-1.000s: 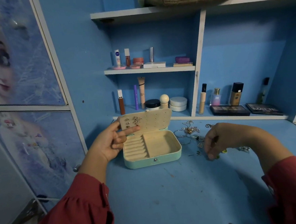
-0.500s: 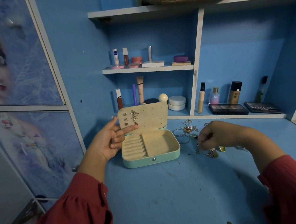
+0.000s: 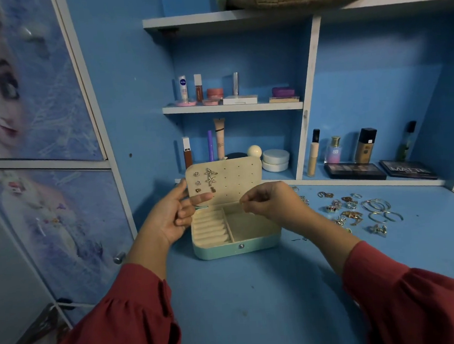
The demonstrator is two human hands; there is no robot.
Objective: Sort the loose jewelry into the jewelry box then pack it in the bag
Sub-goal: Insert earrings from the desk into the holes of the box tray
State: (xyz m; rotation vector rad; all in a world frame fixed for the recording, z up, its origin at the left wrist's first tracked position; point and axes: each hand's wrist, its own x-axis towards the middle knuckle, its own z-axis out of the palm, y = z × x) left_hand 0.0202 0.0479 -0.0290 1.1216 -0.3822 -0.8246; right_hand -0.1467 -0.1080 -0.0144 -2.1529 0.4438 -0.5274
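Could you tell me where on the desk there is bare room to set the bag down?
The desk is bare in front of the jewelry box, between the two sleeves. A narrower bare strip lies right of the box, before the loose jewelry. That jewelry crowds the right rear, below the shelf with the palettes. The left hand holds the box's lid.

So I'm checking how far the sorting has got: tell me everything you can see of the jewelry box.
The jewelry box is small and mint green outside, cream-lined inside, with a metal snap stud on its front wall. It sits open on the blue desk, lid upright. The lid's perforated panel holds several earrings at its upper left, two of them starfish-shaped. The base has ring rolls on the left and a bare compartment on the right. The left hand holds the lid's left edge; the right hand hovers over the base, pinching something tiny.
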